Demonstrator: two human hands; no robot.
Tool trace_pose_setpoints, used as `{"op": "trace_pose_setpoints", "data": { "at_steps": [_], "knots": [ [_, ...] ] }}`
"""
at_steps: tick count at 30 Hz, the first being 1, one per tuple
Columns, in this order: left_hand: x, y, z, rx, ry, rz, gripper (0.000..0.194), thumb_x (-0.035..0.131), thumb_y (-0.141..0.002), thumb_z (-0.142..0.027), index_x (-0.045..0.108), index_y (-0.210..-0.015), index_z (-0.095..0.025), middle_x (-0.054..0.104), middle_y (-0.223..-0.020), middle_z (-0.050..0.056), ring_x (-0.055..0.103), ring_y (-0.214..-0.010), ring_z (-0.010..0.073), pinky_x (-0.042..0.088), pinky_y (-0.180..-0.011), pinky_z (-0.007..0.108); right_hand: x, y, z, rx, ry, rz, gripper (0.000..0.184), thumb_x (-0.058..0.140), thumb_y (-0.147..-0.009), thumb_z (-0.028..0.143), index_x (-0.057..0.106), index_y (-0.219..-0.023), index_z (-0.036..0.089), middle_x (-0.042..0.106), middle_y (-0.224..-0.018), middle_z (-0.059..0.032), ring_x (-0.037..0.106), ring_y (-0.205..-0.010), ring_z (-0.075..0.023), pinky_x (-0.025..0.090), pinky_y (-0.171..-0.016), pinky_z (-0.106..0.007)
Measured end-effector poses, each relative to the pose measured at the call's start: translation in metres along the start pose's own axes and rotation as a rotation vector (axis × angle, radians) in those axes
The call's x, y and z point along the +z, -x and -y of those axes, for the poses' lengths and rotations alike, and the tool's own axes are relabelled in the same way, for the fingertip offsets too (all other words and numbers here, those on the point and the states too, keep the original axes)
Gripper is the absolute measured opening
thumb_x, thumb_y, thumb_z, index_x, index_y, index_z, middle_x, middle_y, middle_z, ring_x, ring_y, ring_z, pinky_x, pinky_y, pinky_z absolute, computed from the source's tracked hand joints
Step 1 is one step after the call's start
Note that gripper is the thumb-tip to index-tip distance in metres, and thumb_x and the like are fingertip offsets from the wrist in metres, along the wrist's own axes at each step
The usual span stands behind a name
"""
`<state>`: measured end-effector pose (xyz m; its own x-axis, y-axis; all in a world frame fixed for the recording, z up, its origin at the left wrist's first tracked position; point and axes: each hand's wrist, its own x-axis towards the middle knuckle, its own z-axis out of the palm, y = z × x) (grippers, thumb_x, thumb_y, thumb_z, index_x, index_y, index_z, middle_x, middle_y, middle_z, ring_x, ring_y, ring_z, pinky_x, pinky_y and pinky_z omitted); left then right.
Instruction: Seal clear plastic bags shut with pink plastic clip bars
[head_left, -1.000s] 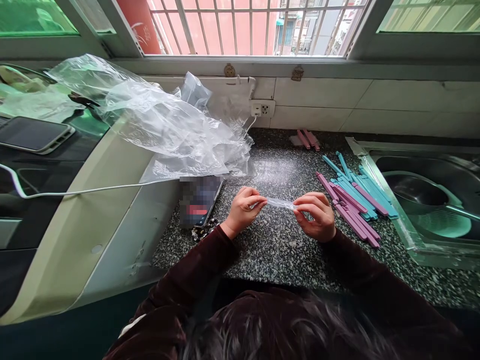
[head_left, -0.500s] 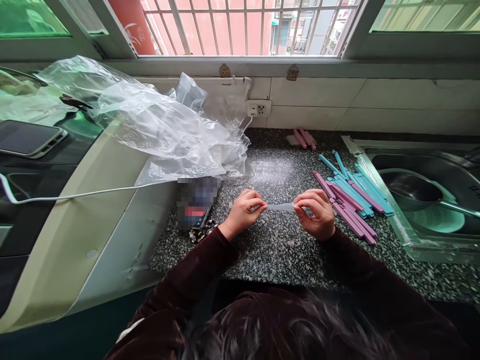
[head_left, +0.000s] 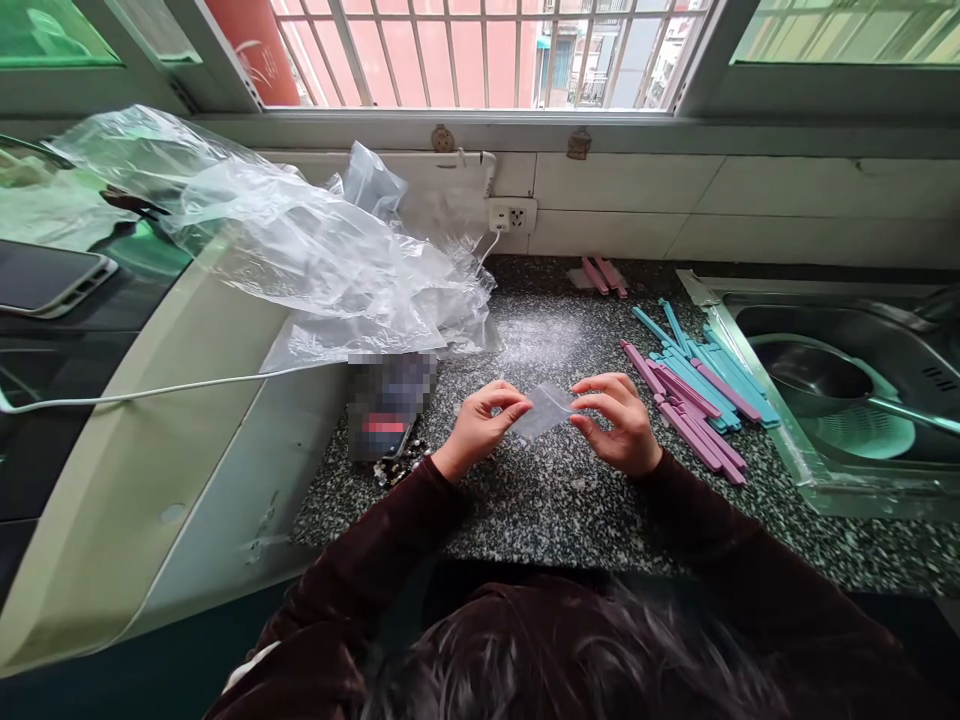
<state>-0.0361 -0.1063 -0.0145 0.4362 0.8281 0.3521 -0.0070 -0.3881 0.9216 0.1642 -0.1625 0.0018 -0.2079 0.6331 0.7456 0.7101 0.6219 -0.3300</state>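
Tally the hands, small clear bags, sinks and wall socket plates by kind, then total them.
Hands (left hand, right hand): 2
Small clear bag: 1
Sink: 1
Wall socket plate: 1
Total: 5

This looks like a home kitchen: a speckled black-and-white stone bench [head_left: 525, 515] runs beneath a barred window [head_left: 480, 55], with a dark metal sink [head_left: 911, 350] let into it at the right of the frame. A black pan with a metal handle [head_left: 810, 372] sits in the sink over a pale green strainer [head_left: 862, 435], and cream wall tiles [head_left: 615, 185] line the wall behind.
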Motion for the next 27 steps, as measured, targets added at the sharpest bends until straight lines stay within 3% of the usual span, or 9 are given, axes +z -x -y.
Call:
{"op": "trace_pose_setpoints", "data": {
  "at_steps": [7,12,19,22,27],
  "knots": [
    [-0.002,-0.002,-0.003,-0.079,0.05,0.022,0.029,0.065,-0.075,-0.039,0.062,-0.06,-0.014,0.055,-0.064,0.001,0.049,-0.062,0.0102,0.039,-0.062,0.025,0.0,0.0,0.0,-0.002,-0.062,0.021,0.008,0.056,-0.08,0.013,0.056,-0.077,0.02,0.068,-0.081,-0.0044,0.059,-0.076,-0.0167,0.048,-0.073,-0.036],
    [-0.009,-0.003,-0.007,-0.14,0.055,0.174,0.042,0.057,-0.076,-0.051,0.061,-0.06,-0.013,0.054,-0.062,0.001,0.048,-0.061,0.0111,0.038,-0.06,0.025,-0.004,-0.001,0.002,0.08,-0.25,0.169,0.009,0.052,-0.085,0.017,0.055,-0.077,0.02,0.066,-0.076,-0.0048,0.06,-0.073,-0.0152,0.05,-0.066,-0.032],
    [-0.008,-0.003,-0.011,-0.228,0.075,0.136,0.035,0.063,-0.071,-0.046,0.057,-0.061,-0.013,0.052,-0.06,-0.001,0.046,-0.06,0.0099,0.038,-0.058,0.023,-0.001,-0.001,0.002,0.066,-0.286,0.338,0.01,0.051,-0.086,0.019,0.055,-0.077,0.019,0.064,-0.073,-0.0035,0.057,-0.07,-0.0134,0.049,-0.066,-0.029],
    [-0.007,-0.004,-0.01,-0.233,0.077,0.132,0.033,0.063,-0.072,-0.043,0.056,-0.061,-0.013,0.051,-0.059,-0.002,0.045,-0.059,0.0092,0.037,-0.058,0.023,0.0,0.0,0.001,0.068,-0.275,0.331,0.009,0.051,-0.086,0.019,0.055,-0.077,0.019,0.063,-0.072,-0.0034,0.056,-0.069,-0.0134,0.048,-0.066,-0.029],
    [-0.005,-0.003,-0.008,-0.245,0.124,0.12,0.033,0.065,-0.07,-0.044,0.056,-0.062,-0.013,0.051,-0.06,-0.002,0.044,-0.059,0.0087,0.037,-0.057,0.023,0.0,0.001,-0.001,0.162,-0.209,0.206,0.011,0.052,-0.085,0.021,0.054,-0.075,0.019,0.061,-0.069,-0.0025,0.055,-0.067,-0.0133,0.048,-0.063,-0.028]
  ]
}}
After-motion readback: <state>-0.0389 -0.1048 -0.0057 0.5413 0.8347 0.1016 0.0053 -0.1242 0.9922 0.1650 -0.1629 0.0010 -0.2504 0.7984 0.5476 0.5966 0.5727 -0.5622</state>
